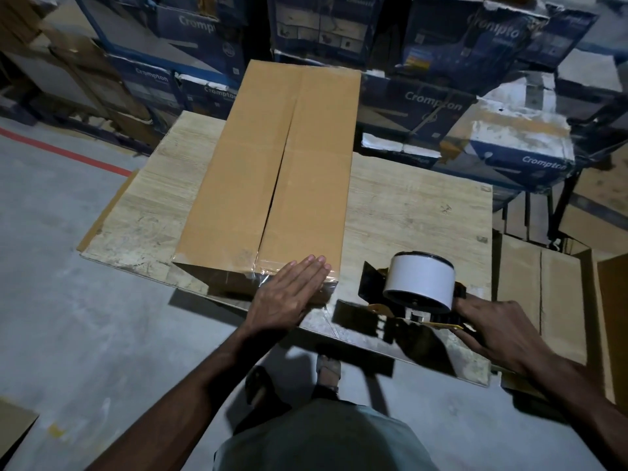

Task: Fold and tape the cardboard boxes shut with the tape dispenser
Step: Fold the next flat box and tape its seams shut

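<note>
Head: box (pixel 272 171) on wooden table (pixel 407 205); concrete floor (pixel 68 266); blue cartons (pixel 421 107) behind.

Dim warehouse light from above — the top of the cardboard box (pixel 272 158) at centre is brightest, its taped near end faintly glinting. Hard black shadows fall toward the lower edge beneath the tape dispenser (pixel 418 287) and table (pixel 407 205). Along the top the printed cartons (pixel 424 103) bend and soften — wide-angle distortion.
</note>
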Demonstrator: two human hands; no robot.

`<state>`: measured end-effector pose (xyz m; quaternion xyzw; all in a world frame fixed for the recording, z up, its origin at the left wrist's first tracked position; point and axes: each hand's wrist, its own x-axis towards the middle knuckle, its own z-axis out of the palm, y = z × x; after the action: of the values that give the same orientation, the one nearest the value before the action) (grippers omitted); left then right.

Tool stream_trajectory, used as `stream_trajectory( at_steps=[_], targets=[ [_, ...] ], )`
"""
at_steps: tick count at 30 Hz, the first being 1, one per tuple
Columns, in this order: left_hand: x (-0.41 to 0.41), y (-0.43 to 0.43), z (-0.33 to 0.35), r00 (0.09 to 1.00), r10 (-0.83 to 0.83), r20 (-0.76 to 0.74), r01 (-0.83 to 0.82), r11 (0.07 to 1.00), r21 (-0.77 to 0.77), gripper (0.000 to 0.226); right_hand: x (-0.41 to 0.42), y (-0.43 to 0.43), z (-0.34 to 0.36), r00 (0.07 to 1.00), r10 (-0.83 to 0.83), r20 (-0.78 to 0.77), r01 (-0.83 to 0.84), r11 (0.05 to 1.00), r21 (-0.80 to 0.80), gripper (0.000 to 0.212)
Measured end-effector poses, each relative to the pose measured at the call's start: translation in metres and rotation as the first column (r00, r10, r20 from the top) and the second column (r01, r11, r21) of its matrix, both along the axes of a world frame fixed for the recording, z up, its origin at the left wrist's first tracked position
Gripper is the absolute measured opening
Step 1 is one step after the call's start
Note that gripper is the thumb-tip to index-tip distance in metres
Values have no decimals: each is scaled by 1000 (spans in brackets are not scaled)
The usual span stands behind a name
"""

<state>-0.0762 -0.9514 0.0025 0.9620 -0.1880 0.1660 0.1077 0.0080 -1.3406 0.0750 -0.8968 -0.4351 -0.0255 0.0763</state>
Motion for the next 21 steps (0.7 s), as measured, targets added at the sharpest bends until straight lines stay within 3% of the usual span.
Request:
stream_trajectory(
  at_steps=[5,9,12,18,21],
  targets=[
    [-2,-2,2,1000,-3,1,3,1000,5,56,1,8,-58,995,2,-97,-5,999,-35,35],
    [-2,-2,6,999,28,35,-27,1000,-13,49,3,37,-79,989,37,-143,-28,998,60,28],
    [-4,-1,2,997,72,24,-72,997,-31,55,2,50,-85,985,85,-153,-64,989,136,18],
    [0,-8,0,991,132,32,-127,985,-120,66,11,50,-86,969,142,-203,-113,983,148,35],
    [-1,-9,-2,990,135,29,-129,981,-147,66,7,51,-84,950,106,-295,-53,982,182,21]
  ],
)
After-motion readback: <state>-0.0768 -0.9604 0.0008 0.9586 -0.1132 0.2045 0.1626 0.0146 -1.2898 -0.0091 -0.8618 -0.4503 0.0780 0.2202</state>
